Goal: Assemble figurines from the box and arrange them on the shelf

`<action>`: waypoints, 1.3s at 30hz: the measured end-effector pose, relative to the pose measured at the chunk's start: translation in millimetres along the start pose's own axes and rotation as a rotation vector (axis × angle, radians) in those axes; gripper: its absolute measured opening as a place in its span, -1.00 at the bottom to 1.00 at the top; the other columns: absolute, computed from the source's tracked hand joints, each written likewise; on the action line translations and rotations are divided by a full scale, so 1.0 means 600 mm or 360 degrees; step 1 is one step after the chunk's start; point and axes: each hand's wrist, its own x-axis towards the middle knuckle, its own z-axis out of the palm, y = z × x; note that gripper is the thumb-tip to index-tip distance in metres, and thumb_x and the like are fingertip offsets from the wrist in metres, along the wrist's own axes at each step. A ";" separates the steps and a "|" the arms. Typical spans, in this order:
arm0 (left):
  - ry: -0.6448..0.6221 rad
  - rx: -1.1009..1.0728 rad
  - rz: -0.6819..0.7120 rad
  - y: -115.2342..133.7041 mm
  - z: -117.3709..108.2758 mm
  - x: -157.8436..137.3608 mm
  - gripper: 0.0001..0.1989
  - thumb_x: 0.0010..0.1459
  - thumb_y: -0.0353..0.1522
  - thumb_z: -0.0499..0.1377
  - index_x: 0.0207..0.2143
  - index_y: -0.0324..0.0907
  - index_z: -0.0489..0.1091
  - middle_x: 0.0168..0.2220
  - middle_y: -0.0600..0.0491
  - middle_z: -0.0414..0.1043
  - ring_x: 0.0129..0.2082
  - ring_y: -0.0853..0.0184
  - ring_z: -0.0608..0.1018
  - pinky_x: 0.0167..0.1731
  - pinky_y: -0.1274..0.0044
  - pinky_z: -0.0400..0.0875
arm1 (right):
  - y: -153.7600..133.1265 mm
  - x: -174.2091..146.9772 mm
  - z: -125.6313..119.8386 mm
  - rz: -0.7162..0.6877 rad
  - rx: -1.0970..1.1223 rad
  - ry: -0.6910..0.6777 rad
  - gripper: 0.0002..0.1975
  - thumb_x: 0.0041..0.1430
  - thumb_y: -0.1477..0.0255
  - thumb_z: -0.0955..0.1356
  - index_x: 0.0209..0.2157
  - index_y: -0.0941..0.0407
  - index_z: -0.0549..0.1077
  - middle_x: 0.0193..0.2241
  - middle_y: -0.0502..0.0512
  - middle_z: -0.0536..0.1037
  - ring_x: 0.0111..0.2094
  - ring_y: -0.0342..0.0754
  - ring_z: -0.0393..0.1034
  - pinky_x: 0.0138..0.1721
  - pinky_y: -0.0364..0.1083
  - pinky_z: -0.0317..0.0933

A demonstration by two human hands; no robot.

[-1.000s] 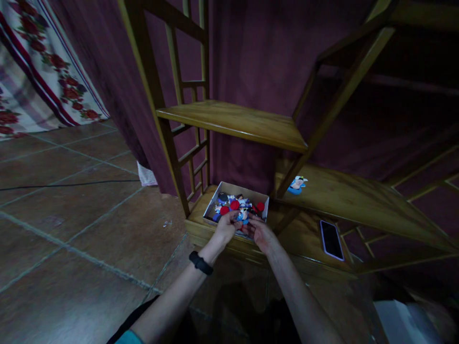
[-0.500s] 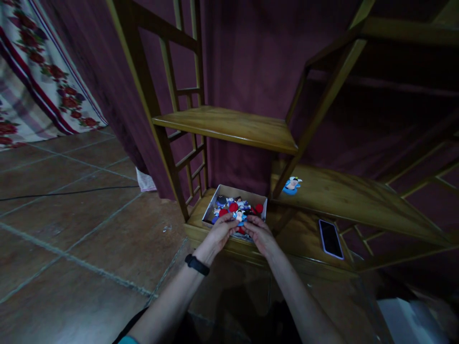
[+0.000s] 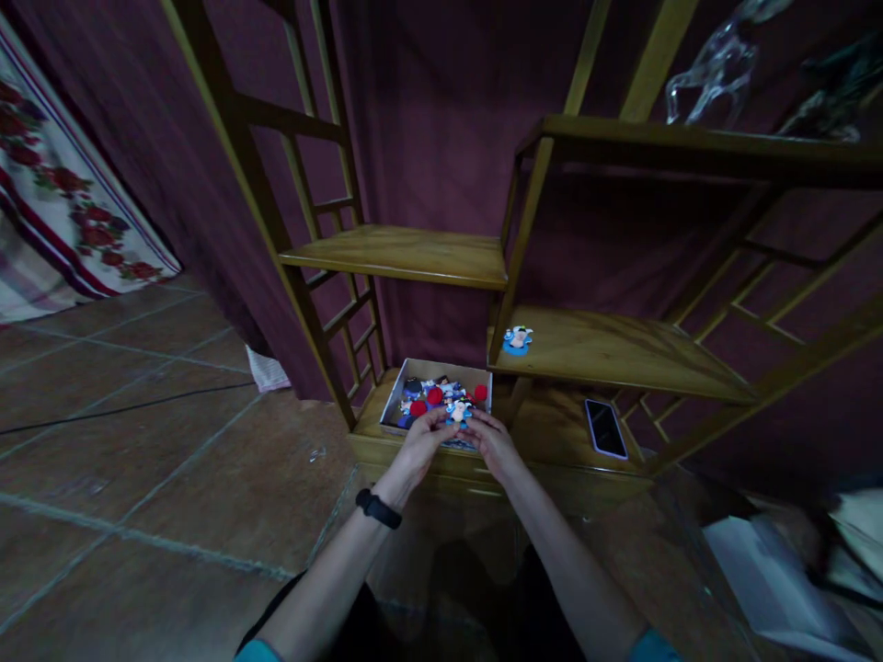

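Note:
Between both hands I hold a small blue-and-white figurine (image 3: 459,415) with a pinkish middle, at the front edge of an open cardboard box (image 3: 393,405). My left hand (image 3: 422,443) pinches its left side, and a dark band circles that wrist. My right hand (image 3: 495,443) grips it from the right, fingertips close to the left ones. Inside the box lie several small figures and round red pieces (image 3: 434,395), partly hidden behind my hands. A similar blue-and-white figurine (image 3: 517,340) stands on the wooden shelf to the right.
The wooden shelf unit (image 3: 400,253) stands before a dark purple curtain. A phone (image 3: 606,428) lies on its lowest board. A clear glass animal figure (image 3: 717,74) stands on the upper right shelf. A black cable (image 3: 138,405) crosses the tiled floor at left.
My view has shifted, bringing the upper right shelf with the glass figure into sight. Both hands keep hold of the figurine in front of the box.

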 end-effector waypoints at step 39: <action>0.0283 0.0293 0.0071 -0.069 0.093 -0.136 -0.62 -0.34 -0.41 0.35 -0.35 -0.27 0.39 -0.42 0.03 0.45 -0.46 0.39 0.46 -0.46 0.57 0.34 | 0.005 -0.173 -0.097 -0.0020 -0.0243 -0.0171 -0.69 -0.20 0.35 0.45 -0.32 0.11 0.47 -0.26 0.09 0.53 -0.29 -0.05 0.43 -0.19 -0.03 0.28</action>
